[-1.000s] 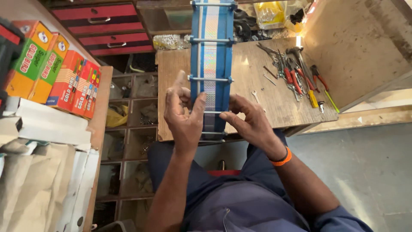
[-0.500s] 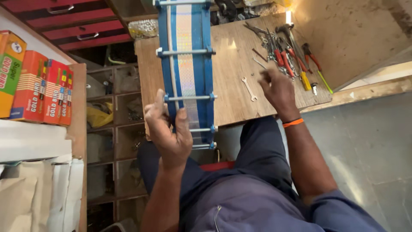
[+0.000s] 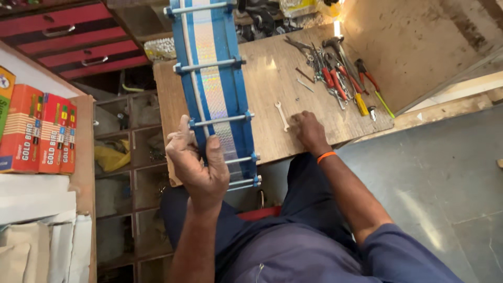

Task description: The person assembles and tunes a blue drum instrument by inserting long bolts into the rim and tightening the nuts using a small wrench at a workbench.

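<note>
Far left, orange and red cartons (image 3: 36,131) stood in a row on a shelf; beside them ran dark cubbyholes (image 3: 123,152) holding odds and ends; the left hand (image 3: 196,162) was clenched around the near end of a long blue frame (image 3: 212,89), fingers curled over one metal crossbar; the frame, with a shimmering strip down its middle, lay lengthwise on the wooden table (image 3: 267,73), its near end overhanging the edge; a small spanner (image 3: 282,115) lay just right of it; the right hand (image 3: 309,131) rested on the tabletop beside the spanner, fingers bent, grasping nothing visible; an orange wristband (image 3: 326,156) circled that wrist; farther right lay a heap of pliers and screwdrivers (image 3: 340,78).
</note>
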